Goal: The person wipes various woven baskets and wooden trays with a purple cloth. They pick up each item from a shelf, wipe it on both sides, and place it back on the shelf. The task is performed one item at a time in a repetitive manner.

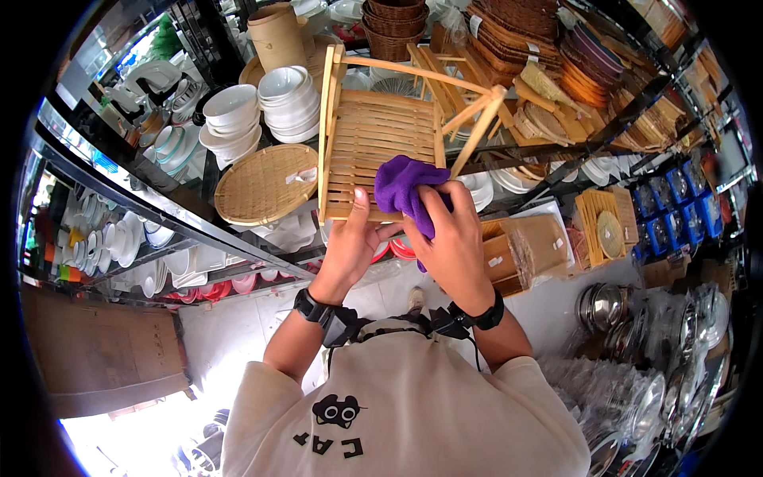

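- And here's the bamboo rack (381, 135), right in front of the person, its slatted face turned up toward the camera!
- Direction check: the slats run crosswise, left to right, while the long left rail (326, 135) points away from the person, near end by the left hand and far end up toward the brown baskets (392, 30).
- Off on the right side, a slanting bar (477, 133) juts out, its upper end angled away to the right.
- The left hand (350, 245) has the near edge: thumb laid up over the slats, pinching it against fingers that are mostly hidden.
- Over to the right hand (455, 250), and its bent fingers are bunched tight around a purple cloth (405, 179), pressed over the near right part of the slats.
- Both hands are close together, the right just beside the left.
- Just left of the rack sits a round woven tray (258, 187), and behind that, white bowls (288, 103) in stacks.
- Lower right, well apart from the cloth: a brown box (536, 246), partly under clear plastic.
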